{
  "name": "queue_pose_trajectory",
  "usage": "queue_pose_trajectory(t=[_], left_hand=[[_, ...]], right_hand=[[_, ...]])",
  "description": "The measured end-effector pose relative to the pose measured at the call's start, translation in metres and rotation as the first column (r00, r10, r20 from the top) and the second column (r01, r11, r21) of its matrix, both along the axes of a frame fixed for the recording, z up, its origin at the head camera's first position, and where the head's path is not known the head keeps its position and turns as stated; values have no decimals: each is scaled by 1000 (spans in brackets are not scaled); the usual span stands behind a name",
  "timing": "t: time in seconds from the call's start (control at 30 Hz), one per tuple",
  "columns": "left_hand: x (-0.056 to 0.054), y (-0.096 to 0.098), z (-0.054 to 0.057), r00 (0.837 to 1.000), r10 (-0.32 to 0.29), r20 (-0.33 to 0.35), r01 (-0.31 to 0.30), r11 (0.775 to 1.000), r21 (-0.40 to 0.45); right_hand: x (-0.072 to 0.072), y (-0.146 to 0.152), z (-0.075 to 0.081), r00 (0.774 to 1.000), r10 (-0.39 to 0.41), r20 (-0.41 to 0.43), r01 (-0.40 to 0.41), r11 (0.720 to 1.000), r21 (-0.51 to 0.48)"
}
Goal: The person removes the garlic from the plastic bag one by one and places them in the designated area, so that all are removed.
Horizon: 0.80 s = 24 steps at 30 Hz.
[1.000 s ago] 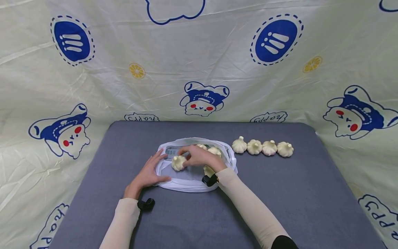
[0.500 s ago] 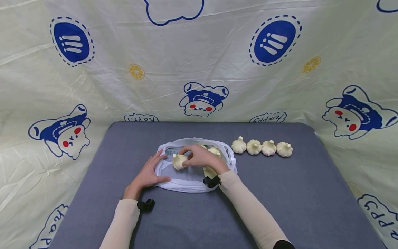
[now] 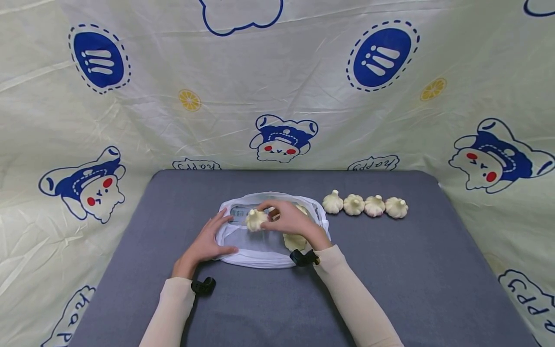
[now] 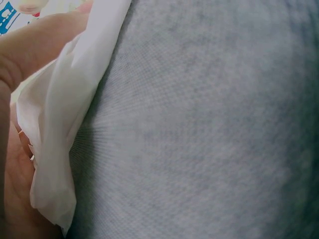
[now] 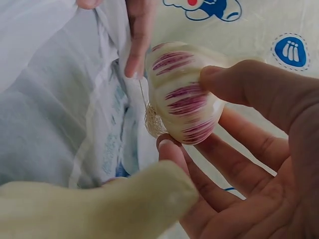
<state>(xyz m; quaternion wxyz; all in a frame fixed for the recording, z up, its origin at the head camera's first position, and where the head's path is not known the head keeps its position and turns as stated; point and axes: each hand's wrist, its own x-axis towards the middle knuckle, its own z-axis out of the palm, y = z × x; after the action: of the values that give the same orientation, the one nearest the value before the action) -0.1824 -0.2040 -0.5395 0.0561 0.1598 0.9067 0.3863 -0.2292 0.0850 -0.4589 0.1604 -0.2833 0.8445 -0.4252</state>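
Right hand [image 3: 289, 220] and left hand [image 3: 209, 241] work apart, as I see it: one pinches a purple-streaked garlic bulb [image 3: 256, 220] over the mouth of a white plastic bag [image 3: 260, 260], the other spreads thumb and fingers along its left rim. More bulbs [image 3: 294, 242] sit inside; a row of four [image 3: 375, 207] lies to the right on the grey desk [image 3: 390, 289].
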Motion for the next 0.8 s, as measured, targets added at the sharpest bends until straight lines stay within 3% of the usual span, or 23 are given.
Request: queue_pose_trajectory(t=[0.43,0.8], left_hand=[[1,1,0,1000,5,14,-5,1000,-8],[2,-1,4,998,2,65,0,1000,-25]], right_hand=[[24,38,14,994,-111,-25,106,984,-144],[39,89,17,956,-292,-37,282,944,-174]])
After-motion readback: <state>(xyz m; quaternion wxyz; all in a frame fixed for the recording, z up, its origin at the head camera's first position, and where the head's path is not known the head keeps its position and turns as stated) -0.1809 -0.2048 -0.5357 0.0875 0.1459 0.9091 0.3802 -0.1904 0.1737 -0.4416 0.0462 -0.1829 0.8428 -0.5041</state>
